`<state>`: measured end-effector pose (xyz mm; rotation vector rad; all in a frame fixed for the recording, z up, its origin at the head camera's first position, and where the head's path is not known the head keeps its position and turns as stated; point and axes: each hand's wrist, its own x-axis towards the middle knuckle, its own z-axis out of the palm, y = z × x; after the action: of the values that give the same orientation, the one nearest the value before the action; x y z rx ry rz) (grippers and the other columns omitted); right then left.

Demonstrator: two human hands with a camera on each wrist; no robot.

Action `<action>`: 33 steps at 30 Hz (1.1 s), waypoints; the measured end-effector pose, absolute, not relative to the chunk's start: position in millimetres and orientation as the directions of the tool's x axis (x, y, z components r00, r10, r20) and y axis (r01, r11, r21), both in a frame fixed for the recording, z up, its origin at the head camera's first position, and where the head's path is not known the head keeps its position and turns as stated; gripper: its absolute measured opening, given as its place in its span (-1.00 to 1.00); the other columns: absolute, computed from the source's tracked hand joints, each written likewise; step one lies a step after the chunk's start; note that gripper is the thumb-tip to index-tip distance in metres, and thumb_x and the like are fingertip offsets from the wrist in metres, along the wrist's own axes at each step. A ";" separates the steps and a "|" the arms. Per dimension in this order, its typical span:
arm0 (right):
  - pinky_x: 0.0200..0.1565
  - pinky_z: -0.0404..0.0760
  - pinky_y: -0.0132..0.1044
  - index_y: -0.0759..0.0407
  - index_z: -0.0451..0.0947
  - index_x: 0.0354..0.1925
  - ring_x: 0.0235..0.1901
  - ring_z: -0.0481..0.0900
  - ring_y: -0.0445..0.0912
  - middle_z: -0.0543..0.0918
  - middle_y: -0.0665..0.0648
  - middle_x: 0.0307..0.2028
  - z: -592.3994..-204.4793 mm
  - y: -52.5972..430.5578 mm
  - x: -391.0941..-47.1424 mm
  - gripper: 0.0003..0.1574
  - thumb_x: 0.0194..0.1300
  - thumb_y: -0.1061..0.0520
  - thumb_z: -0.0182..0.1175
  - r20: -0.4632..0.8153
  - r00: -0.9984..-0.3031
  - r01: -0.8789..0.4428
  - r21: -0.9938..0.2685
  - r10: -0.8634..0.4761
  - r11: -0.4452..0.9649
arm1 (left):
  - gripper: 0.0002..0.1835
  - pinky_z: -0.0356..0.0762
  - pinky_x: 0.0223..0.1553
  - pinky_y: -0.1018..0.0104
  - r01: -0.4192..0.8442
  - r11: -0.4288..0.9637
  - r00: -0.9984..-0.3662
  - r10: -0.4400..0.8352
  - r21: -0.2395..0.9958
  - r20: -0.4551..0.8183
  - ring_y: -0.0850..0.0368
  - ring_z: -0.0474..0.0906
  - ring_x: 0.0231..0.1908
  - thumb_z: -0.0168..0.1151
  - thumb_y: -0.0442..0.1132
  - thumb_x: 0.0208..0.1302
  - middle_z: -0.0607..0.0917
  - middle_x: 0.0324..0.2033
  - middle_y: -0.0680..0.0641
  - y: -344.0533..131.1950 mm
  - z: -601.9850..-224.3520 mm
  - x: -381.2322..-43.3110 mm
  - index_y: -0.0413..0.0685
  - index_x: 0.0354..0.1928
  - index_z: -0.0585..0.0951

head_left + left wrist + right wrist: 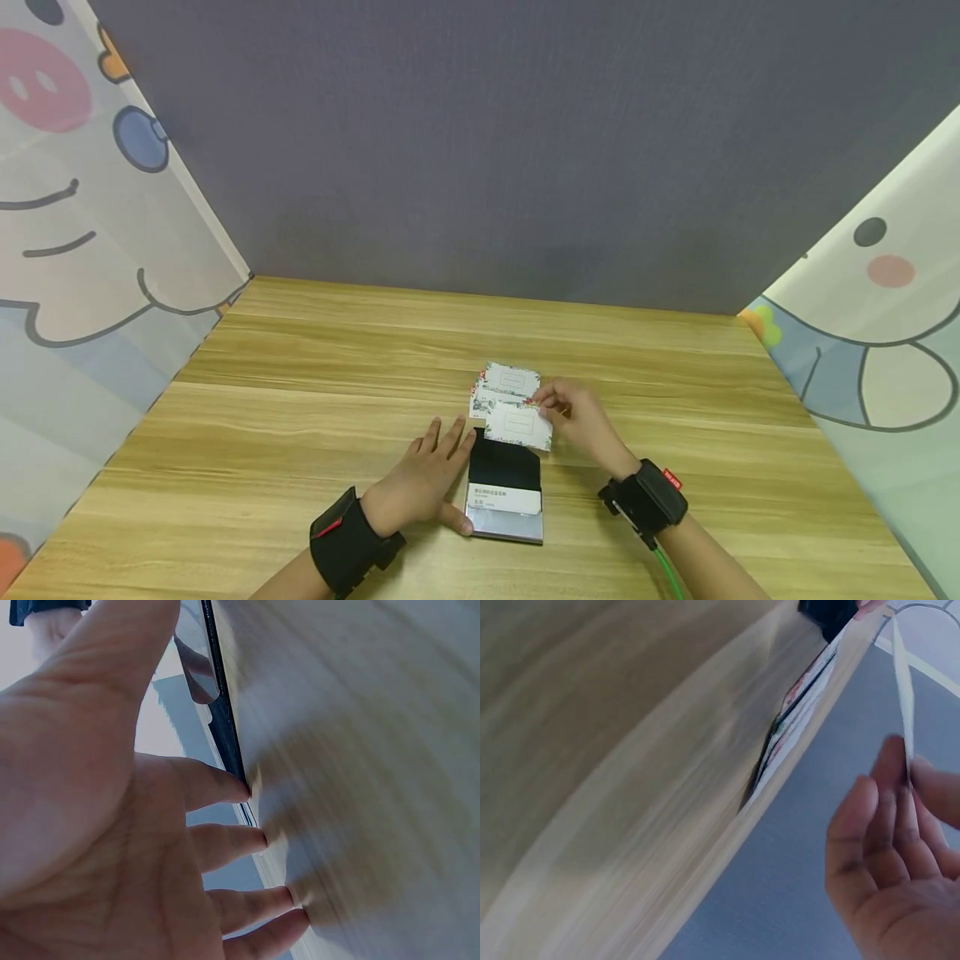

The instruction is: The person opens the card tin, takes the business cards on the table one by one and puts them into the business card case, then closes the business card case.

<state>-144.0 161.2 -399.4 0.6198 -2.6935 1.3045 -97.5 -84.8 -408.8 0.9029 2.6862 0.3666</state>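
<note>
My right hand (581, 421) pinches a white card (517, 423) with a leafy printed border by its right edge. In the right wrist view that card (904, 697) shows edge-on between thumb and fingers. Below it lies an opened card case (504, 523), black at the top and shiny silver at the bottom, with a white printed card (501, 498) across its middle. Fingers spread and straight, my left hand (423, 479) rests on the table along the case's left side. Its thumb touches the lower left edge of the case.
Just beyond the held card, several patterned cards (513, 379) lie overlapping on the wooden table (337, 358). A grey panel (480, 150) rises behind the table. Cartoon-printed panels (75, 250) flank it on both sides. A green cable (669, 575) runs from the right wrist strap.
</note>
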 end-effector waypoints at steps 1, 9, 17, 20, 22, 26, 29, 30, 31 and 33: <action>-0.46 0.55 -0.28 0.33 0.53 -0.28 -0.48 0.51 -0.08 0.64 0.17 -0.41 -399.1 161.4 -142.4 -0.77 0.05 0.49 0.13 0.238 -0.910 -0.396 -0.735 -0.338 0.550 | 0.27 0.19 0.14 -0.30 0.546 0.772 -0.764 0.618 0.325 -0.186 -0.46 -0.12 0.27 0.29 0.34 -0.41 0.00 0.38 -0.35 -84.6 -408.6 -97.5 -0.23 0.36 0.07; -0.34 0.59 -0.19 0.28 0.52 -0.21 -0.32 0.53 -0.04 0.63 0.19 -0.26 -399.5 159.1 -132.7 -0.69 0.05 0.50 0.10 0.166 -0.875 -0.412 -0.749 -0.455 0.518 | 0.28 0.18 0.14 -0.30 0.544 0.775 -0.767 0.614 0.321 -0.184 -0.46 -0.11 0.26 0.29 0.35 -0.41 0.01 0.37 -0.35 -84.3 -409.5 -97.9 -0.24 0.36 0.07; -0.40 0.56 -0.26 0.25 0.52 -0.21 -0.37 0.50 -0.09 0.60 0.12 -0.35 -396.9 155.5 -125.5 -0.69 0.06 0.49 0.09 0.108 -0.821 -0.444 -0.737 -0.560 0.509 | 0.27 0.16 0.16 -0.28 0.535 0.784 -0.772 0.605 0.314 -0.197 -0.45 -0.13 0.27 0.27 0.37 -0.40 -0.01 0.38 -0.34 -84.1 -410.6 -98.5 -0.23 0.36 0.07; -0.37 0.57 -0.24 0.25 0.52 -0.23 -0.36 0.51 -0.07 0.61 0.14 -0.31 -396.6 154.0 -123.8 -0.70 0.06 0.50 0.09 0.098 -0.804 -0.457 -0.732 -0.586 0.505 | 0.27 0.15 0.17 -0.28 0.532 0.783 -0.770 0.606 0.322 -0.202 -0.45 -0.13 0.27 0.28 0.36 -0.39 -0.01 0.38 -0.34 -84.6 -409.3 -97.9 -0.24 0.36 0.07; -0.36 0.57 -0.23 0.24 0.51 -0.25 -0.35 0.52 -0.06 0.61 0.15 -0.28 -397.9 153.1 -123.1 -0.70 0.05 0.50 0.10 0.092 -0.799 -0.462 -0.728 -0.595 0.507 | 0.27 0.15 0.17 -0.28 0.532 0.781 -0.768 0.607 0.327 -0.202 -0.45 -0.13 0.27 0.28 0.35 -0.40 -0.01 0.38 -0.34 -84.7 -408.4 -97.4 -0.24 0.35 0.07; -0.36 0.56 -0.25 0.23 0.51 -0.27 -0.36 0.50 -0.07 0.60 0.13 -0.29 -400.8 152.0 -122.3 -0.71 0.05 0.49 0.09 0.069 -0.796 -0.457 -0.720 -0.601 0.522 | 0.27 0.15 0.18 -0.28 0.534 0.781 -0.768 0.608 0.324 -0.202 -0.44 -0.13 0.28 0.28 0.36 -0.40 -0.01 0.38 -0.34 -84.4 -407.5 -97.1 -0.24 0.35 0.08; -0.36 0.56 -0.26 0.24 0.52 -0.26 -0.37 0.49 -0.10 0.59 0.11 -0.33 -403.0 151.4 -121.8 -0.72 0.04 0.48 0.09 0.051 -0.790 -0.458 -0.712 -0.611 0.532 | 0.27 0.15 0.18 -0.28 0.531 0.783 -0.768 0.607 0.324 -0.206 -0.44 -0.14 0.28 0.28 0.36 -0.40 -0.01 0.38 -0.33 -84.2 -407.2 -97.2 -0.24 0.35 0.08; -0.36 0.56 -0.26 0.25 0.51 -0.26 -0.38 0.49 -0.11 0.58 0.10 -0.35 -403.7 151.3 -121.7 -0.72 0.04 0.48 0.09 0.041 -0.786 -0.457 -0.712 -0.617 0.534 | 0.27 0.14 0.18 -0.28 0.530 0.784 -0.768 0.606 0.324 -0.208 -0.44 -0.14 0.28 0.28 0.36 -0.40 -0.01 0.38 -0.33 -84.1 -407.0 -97.1 -0.24 0.36 0.07; -0.36 0.56 -0.26 0.26 0.52 -0.26 -0.38 0.49 -0.11 0.58 0.10 -0.35 -404.2 151.1 -121.4 -0.73 0.05 0.48 0.10 0.032 -0.781 -0.456 -0.712 -0.624 0.534 | 0.27 0.14 0.18 -0.27 0.529 0.785 -0.768 0.605 0.324 -0.211 -0.44 -0.14 0.28 0.28 0.36 -0.40 -0.01 0.38 -0.33 -84.1 -406.9 -97.1 -0.24 0.36 0.07; -0.34 0.57 -0.25 0.26 0.52 -0.25 -0.38 0.50 -0.12 0.59 0.11 -0.35 -404.6 150.8 -120.6 -0.72 0.05 0.48 0.11 0.005 -0.769 -0.448 -0.716 -0.639 0.535 | 0.27 0.14 0.18 -0.27 0.526 0.786 -0.768 0.603 0.324 -0.216 -0.43 -0.14 0.28 0.28 0.36 -0.40 -0.02 0.39 -0.33 -83.9 -406.7 -97.0 -0.23 0.36 0.07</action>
<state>-120.6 150.8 -404.6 1.0763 -2.9726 1.2569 -97.0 -83.9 -406.7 0.8665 2.6696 0.3532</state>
